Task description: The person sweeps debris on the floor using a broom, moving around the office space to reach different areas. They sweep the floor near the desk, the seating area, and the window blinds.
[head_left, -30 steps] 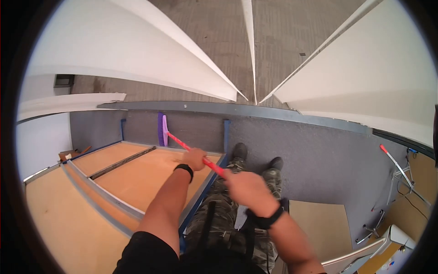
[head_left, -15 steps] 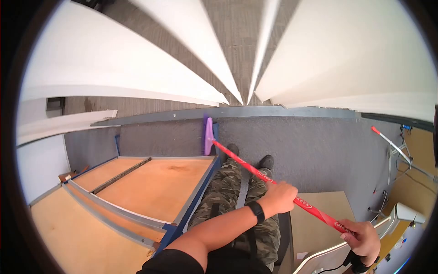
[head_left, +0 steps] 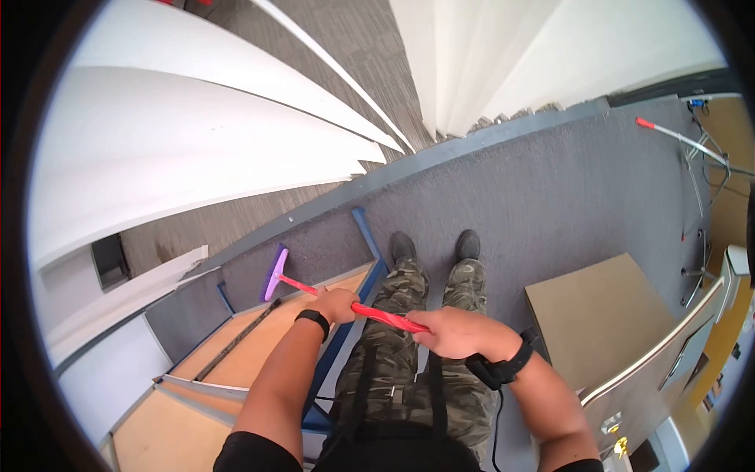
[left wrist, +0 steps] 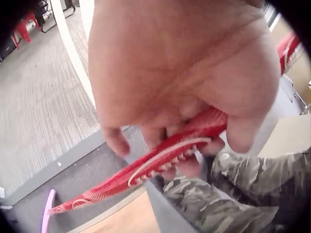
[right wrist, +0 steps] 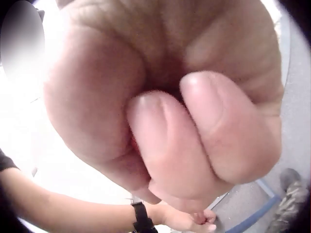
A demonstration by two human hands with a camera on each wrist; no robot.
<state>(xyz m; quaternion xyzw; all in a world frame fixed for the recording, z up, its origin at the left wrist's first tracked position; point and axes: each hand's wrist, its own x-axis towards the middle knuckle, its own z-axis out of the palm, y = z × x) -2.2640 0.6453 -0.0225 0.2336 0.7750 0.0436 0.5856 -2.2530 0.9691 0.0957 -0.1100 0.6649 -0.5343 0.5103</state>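
A broom has a purple head over the grey floor at the left and a red handle that slants across in front of the legs. My left hand grips the handle partway along. In the left wrist view its fingers wrap loosely under the red handle, and the lilac edge of the head shows beyond. My right hand holds the handle's upper end near the body. Curled fingers fill the right wrist view, hiding most of the handle there.
White panels rise along a grey floor strip. A blue-edged frame with wooden boards stands at left, close to the legs. A brown board and a metal stand with a red tip are at right.
The broom head was drawn right toward the feet, then went back out to the left. Both hands moved right along with the handle and returned left. The view has turned.
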